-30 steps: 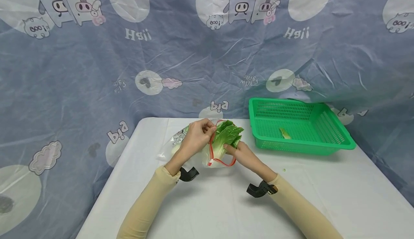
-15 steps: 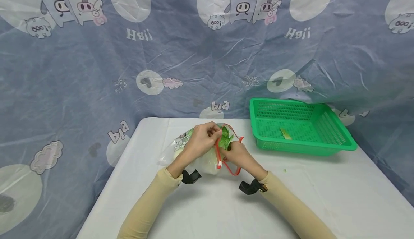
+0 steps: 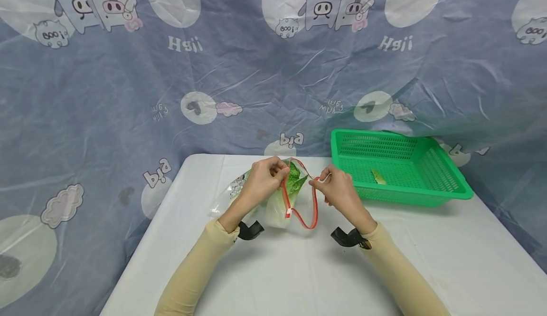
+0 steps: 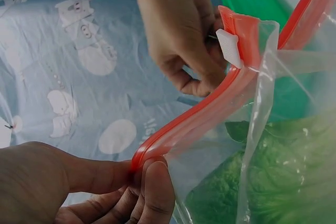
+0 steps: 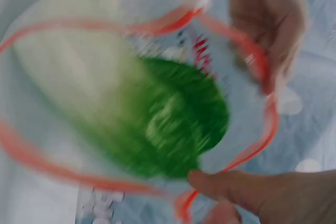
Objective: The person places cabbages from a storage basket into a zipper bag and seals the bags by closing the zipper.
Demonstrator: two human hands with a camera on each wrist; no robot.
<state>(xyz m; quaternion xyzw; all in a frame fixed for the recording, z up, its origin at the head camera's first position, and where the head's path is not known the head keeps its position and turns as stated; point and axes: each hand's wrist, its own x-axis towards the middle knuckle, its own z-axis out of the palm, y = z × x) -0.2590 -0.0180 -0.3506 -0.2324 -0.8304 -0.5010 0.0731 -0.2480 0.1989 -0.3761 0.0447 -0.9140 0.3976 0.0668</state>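
Note:
A clear zip bag (image 3: 275, 216) with a red zip rim lies on the table, its mouth spread toward the right. Inside is pale-stemmed Chinese cabbage (image 3: 294, 179), its green leaf end near the mouth. My left hand (image 3: 266, 178) pinches the red rim (image 4: 197, 106) between thumb and fingers. At the mouth's right side, my right hand (image 3: 339, 190) has thumb and fingers together on the rim. A white slider (image 4: 229, 48) sits on the zip. In the blurred right wrist view, the right thumb (image 5: 226, 184) is beside the leaf tip and rim.
A green plastic basket (image 3: 401, 195) stands at the back right, close to the right hand, with a small piece of leaf (image 3: 378, 177) inside. The white table (image 3: 299, 278) meets a blue patterned cloth (image 3: 239, 69) behind.
The right hand has pushed the cabbage into the bag, let go of it and moved right to the rim. The left hand keeps its hold on the rim.

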